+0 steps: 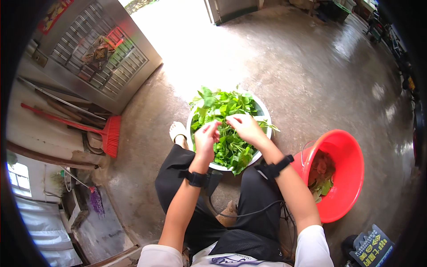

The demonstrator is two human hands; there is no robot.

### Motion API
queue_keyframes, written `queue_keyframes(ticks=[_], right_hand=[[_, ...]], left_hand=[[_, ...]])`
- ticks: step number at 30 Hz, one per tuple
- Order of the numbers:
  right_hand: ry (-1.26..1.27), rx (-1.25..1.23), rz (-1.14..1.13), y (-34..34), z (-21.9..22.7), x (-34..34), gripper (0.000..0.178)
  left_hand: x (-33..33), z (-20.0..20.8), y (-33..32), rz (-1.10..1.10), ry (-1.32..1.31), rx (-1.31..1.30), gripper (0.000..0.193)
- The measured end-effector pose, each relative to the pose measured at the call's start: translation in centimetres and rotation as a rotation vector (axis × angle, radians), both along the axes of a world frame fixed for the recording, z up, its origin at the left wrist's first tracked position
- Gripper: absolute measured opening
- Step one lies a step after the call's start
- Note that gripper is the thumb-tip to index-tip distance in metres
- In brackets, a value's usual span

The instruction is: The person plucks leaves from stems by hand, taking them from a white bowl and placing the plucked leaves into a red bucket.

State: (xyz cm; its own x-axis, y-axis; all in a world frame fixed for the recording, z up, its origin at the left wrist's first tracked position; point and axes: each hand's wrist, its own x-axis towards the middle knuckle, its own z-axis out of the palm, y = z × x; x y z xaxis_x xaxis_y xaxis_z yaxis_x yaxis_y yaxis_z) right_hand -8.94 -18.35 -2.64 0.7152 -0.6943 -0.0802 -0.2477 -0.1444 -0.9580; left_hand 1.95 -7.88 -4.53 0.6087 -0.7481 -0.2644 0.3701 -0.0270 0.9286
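Observation:
A white basin heaped with leafy green vegetables stands on the floor between my feet. Over the middle of the heap, my left hand is closed with its fingertips pinched on a thin green stem. Just beside it, my right hand also pinches at the greens with thumb and forefinger, its back turned up. The fingertips of both hands nearly meet. Where the held stem ends among the leaves below is hard to make out.
A red bucket with leaf scraps in it tilts by my right knee. On the left, a red broom leans near an open metal door. A purple mop stands farther down. A black cable crosses my lap.

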Motion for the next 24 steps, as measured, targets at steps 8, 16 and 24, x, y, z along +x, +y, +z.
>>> queue_keyframes(ticks=[8,16,24], right_hand=[[-0.023,0.257,0.001,-1.2,-3.3,3.8,0.026],[0.072,0.600,-0.036,-2.0,-1.7,2.0,0.031],[0.005,0.923,0.224,-1.2,-0.6,1.0,0.026]], left_hand=[[-0.2,-2.1,1.1,-0.175,-0.057,0.212,0.021],[2.0,-6.1,-1.3,-0.088,-0.395,0.037,0.058],[2.2,-10.9,-4.6,-0.043,-0.599,0.006,0.026]])
